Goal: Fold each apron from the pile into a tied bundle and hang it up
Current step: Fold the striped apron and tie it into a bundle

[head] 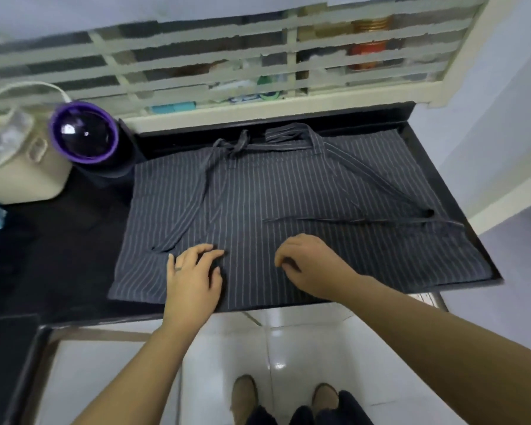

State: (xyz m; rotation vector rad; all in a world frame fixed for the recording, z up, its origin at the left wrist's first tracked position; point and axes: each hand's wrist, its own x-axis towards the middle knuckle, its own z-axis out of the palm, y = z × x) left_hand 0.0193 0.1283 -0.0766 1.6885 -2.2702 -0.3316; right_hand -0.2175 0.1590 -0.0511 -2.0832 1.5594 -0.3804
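Note:
A dark grey pinstriped apron (288, 191) lies spread flat on the black counter (59, 256), its straps lying loose across its top: one strap (193, 207) runs down the left, another (380, 220) crosses the right. My left hand (193, 277) rests on the apron's near edge with fingers loosely bent on the cloth. My right hand (310, 265) sits beside it on the near edge, fingers curled down onto the fabric; whether it pinches the cloth I cannot tell.
A purple-lidded dark container (86, 136) stands at the counter's back left, beside a cream bag (19, 167). A barred window (227, 56) runs behind the counter. White floor tiles (288, 348) and my shoes lie below the counter's front edge.

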